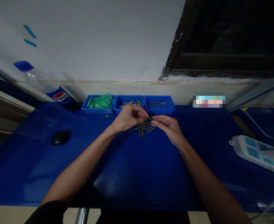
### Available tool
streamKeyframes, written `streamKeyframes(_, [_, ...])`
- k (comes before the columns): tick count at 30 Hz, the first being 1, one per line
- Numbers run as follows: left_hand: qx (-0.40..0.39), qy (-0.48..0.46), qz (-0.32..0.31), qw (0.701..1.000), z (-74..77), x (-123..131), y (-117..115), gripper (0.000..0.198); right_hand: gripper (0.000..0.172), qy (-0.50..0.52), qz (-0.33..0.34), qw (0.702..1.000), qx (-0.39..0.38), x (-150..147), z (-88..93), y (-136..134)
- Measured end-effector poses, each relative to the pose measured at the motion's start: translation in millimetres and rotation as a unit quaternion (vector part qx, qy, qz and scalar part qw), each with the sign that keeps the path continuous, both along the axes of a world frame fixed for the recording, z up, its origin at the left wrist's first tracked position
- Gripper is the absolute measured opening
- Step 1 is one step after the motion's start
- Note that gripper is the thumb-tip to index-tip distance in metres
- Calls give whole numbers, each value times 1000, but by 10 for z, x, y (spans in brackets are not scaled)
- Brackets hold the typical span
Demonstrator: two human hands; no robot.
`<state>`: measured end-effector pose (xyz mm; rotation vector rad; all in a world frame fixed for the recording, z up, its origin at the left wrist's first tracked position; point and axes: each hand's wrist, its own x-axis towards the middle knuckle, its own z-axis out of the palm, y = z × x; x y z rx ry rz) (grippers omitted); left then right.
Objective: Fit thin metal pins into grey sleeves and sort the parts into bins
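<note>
My left hand and my right hand meet over a small heap of thin dark pins lying on the blue table. The fingertips of both hands come together just above the heap, pinched on what looks like one of the pins; it is too small to make out. Behind the hands stand three blue bins in a row: the left one holds green pieces, the middle one small grey metal parts, the right one a few thin pins.
A Pepsi bottle lies tilted at the back left against the wall. A black oval object sits on the table's left side. A white power strip with its cables lies at the right. A dark window opening is at upper right.
</note>
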<state>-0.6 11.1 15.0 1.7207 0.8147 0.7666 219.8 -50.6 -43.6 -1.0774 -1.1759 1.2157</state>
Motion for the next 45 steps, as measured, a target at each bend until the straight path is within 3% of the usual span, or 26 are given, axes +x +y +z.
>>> streamKeyframes(9, [30,30,-13,999,-54,39,-16,15,27,34,-3,999,-28,11,-51,10])
streamKeyframes(16, [80,68,-26,994,-114,12,10,22,24,-6,-38,999,-7,3,-9,15])
streamKeyframes(21, [224,240,-10,944,-163,-112,104,30,16,-46,-83,995,43,-6,57,-13])
streamKeyframes(24, [250,319,-31,914,-188,-153,115,33,27,-30,-115,990,73,7,70,-4])
streamKeyframes(28, [254,367,-24,895,-224,-142,92,35,42,-45,-108,991,68,52,51,31])
streamKeyframes(39, [262,377,-9,888,-227,-127,112,50,28,-47,-83,994,52,89,5,28])
streamKeyframes(45, [255,278,20,926,-58,-115,77,46,24,-30,-76,995,54,93,6,21])
